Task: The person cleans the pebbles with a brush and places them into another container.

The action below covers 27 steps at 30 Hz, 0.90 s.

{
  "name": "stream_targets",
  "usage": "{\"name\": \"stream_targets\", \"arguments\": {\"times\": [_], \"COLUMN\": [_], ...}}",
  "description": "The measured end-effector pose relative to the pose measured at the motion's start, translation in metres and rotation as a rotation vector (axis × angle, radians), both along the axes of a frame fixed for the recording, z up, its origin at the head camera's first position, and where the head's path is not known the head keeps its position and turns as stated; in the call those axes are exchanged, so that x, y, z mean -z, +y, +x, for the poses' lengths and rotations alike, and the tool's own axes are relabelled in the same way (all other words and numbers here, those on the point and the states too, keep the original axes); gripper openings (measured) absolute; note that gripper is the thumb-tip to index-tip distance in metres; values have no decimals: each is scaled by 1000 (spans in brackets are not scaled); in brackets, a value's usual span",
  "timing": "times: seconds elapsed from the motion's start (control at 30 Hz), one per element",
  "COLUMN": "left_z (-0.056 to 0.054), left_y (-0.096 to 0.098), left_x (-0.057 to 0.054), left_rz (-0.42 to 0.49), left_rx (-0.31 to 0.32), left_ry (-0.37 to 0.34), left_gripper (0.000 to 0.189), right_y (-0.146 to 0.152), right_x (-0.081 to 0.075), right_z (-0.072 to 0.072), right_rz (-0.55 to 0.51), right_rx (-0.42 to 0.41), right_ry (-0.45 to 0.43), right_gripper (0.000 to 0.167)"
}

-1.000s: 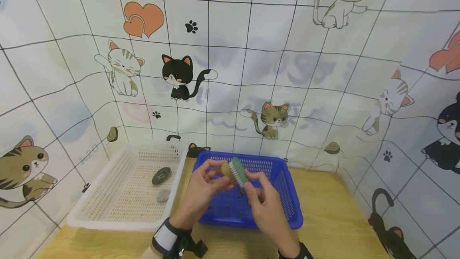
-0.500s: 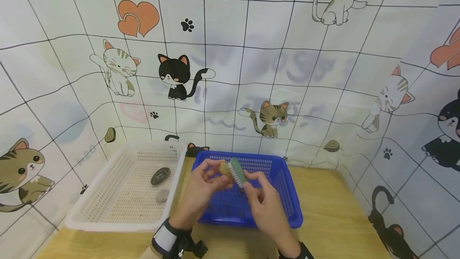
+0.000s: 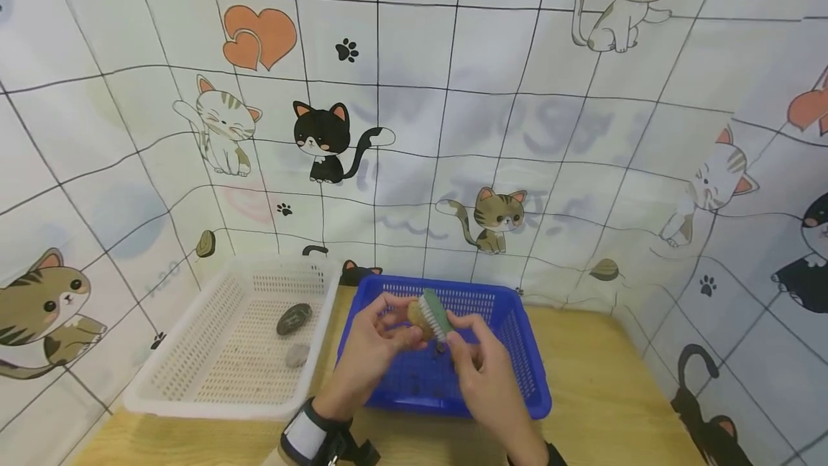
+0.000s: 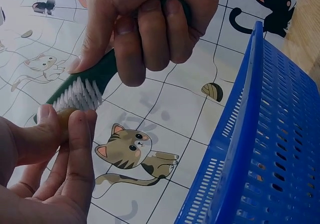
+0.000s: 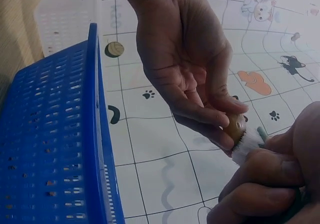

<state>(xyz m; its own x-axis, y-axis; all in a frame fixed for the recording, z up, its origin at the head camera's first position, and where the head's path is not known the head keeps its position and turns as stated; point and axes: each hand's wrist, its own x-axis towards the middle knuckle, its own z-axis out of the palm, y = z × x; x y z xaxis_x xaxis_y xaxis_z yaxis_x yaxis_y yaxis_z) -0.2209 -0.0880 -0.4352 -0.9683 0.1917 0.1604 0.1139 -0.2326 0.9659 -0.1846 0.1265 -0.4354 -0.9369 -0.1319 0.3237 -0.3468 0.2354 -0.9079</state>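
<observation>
Above the blue basket [image 3: 525,351], I noted the left hand [image 3: 367,351] pinching a pebble [image 3: 417,316], the right hand [image 3: 488,376] gripping a scrub brush [image 3: 437,309], presumably to contain mess.

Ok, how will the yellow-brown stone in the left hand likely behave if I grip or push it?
Probably stiff: the yellow-brown stone shows no dent where the left hand pinches it. Its shine in the right wrist view hints at a smooth, perhaps slippery surface. Its rounded outline suggests it could roll if pushed, though part of it is hidden.
</observation>
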Motion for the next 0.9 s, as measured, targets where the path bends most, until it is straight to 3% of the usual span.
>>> {"name": "stream_targets", "arguments": {"times": [0.3,0.43,0.67,0.9], "left_z": [1,1,2,1], "left_y": [1,2,1,0], "left_x": [-3,-2,-2,-2], "left_rz": [86,76,12,70], "left_rx": [-95,-65,16,-33], "left_ry": [-14,-21,-4,-20], "left_gripper": [47,47,44,43], "right_y": [2,0,0,2], "right_x": [-2,-1,0,0], "right_z": [-1,1,-1,-2], "right_rz": [23,5,-8,15], "right_rx": [-43,-65,-17,12], "right_ry": [12,53,70,32], "right_gripper": [25,26,27,28]}}
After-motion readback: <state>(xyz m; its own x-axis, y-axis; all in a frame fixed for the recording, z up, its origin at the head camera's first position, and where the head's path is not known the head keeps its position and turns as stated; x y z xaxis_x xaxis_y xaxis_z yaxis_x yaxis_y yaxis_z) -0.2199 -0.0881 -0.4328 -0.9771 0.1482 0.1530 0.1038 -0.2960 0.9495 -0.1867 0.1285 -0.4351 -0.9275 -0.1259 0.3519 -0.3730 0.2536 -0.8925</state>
